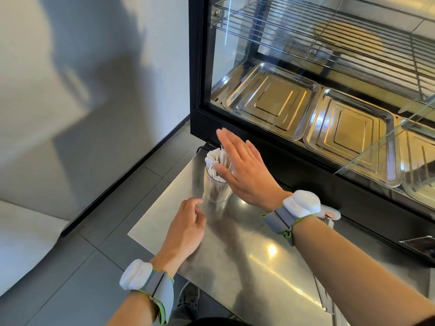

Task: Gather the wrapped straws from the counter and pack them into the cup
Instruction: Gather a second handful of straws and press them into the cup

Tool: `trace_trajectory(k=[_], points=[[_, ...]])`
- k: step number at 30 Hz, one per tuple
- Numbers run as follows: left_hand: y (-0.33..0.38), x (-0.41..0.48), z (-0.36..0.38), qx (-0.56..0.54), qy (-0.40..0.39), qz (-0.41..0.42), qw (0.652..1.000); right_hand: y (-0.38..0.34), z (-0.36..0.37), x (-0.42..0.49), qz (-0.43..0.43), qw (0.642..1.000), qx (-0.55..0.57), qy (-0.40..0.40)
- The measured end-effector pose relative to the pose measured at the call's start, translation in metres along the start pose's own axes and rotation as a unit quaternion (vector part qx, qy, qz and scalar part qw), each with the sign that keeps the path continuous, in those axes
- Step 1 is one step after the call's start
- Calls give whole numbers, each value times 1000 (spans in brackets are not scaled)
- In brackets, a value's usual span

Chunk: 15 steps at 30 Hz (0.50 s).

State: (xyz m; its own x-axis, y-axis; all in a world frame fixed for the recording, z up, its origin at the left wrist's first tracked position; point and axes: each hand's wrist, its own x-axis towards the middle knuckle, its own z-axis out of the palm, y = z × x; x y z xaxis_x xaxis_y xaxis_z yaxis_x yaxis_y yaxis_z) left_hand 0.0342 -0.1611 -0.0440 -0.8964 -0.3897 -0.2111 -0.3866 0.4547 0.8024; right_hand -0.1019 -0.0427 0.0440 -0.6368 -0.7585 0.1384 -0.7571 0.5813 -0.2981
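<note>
Stood upright near the far left corner of the steel counter (pixel 247 267): a clear cup (pixel 215 188), packed with wrapped straws (pixel 217 158) whose white paper tops fanned out above the rim. Lay flat against the right side of that bundle: the right hand (pixel 244 171), fingers straight and held together, thumb pressed on the straw wrappers just above the cup's rim, nothing clamped. Pointed past the straws toward the black base of the glass display case (pixel 204 123), the fingertips ending just short of it. Hovered just short of the cup's base, on the near left: the left hand (pixel 186 228), loosely curled, index finger stretched toward the cup's foot, other fingers slightly apart, gripping nothing; contact with the cup could not be told. Worn on both wrists: grey straps carrying white pods. Seen behind the glass, beyond the right fingertips: shiny metal trays (pixel 270 102) side by side, wire racks above them.
</note>
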Motion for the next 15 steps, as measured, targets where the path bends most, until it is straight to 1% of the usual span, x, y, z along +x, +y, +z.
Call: trace_trajectory(k=[6, 10, 12, 15], points=[[2, 1, -1, 6, 4, 4, 1000, 2, 7, -9, -8, 998, -43, -36], [1, -1, 0, 9, 1, 6, 1000, 9, 12, -12, 3, 997, -52, -59], [2, -2, 1, 10, 0, 11, 1000, 11, 12, -12, 7, 998, -38, -56], [4, -1, 5, 18, -10, 18, 1000, 13, 10, -19, 18, 999, -1, -30]])
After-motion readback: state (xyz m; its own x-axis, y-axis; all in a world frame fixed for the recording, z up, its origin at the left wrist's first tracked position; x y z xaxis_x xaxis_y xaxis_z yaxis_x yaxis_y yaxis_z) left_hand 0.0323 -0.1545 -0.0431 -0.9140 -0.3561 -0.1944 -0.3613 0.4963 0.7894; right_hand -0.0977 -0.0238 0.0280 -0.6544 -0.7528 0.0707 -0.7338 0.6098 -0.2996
